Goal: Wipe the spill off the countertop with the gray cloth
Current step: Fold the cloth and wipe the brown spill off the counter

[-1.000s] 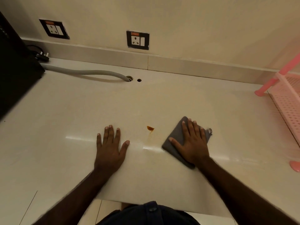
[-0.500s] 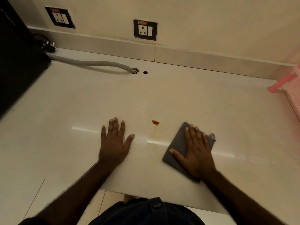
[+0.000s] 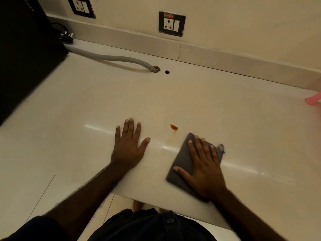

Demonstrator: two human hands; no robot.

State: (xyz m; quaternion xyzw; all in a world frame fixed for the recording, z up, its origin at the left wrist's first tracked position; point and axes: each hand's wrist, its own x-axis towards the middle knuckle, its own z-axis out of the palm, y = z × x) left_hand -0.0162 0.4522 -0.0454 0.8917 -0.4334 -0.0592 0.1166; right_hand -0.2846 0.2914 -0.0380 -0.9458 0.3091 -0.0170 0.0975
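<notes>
A small orange-brown spill (image 3: 173, 127) sits on the cream countertop (image 3: 199, 105), with a faint streak trailing toward me. The folded gray cloth (image 3: 183, 158) lies flat just right of and below the spill, a small tag at its far right corner. My right hand (image 3: 203, 166) presses flat on the cloth, fingers spread, covering most of it. My left hand (image 3: 129, 146) rests flat on the bare counter to the left of the spill, fingers apart, holding nothing.
A gray corrugated hose (image 3: 118, 59) runs into a hole at the back, beside a second small hole (image 3: 167, 72). A black appliance (image 3: 22, 54) stands at the left. Two wall sockets (image 3: 172, 23) sit above the backsplash. A pink rack foot (image 3: 312, 100) is at the right edge.
The view has shifted, so the counter's back sits lower in frame. Both hands stay flat in about the same places relative to the spill; the cloth remains under my right hand.
</notes>
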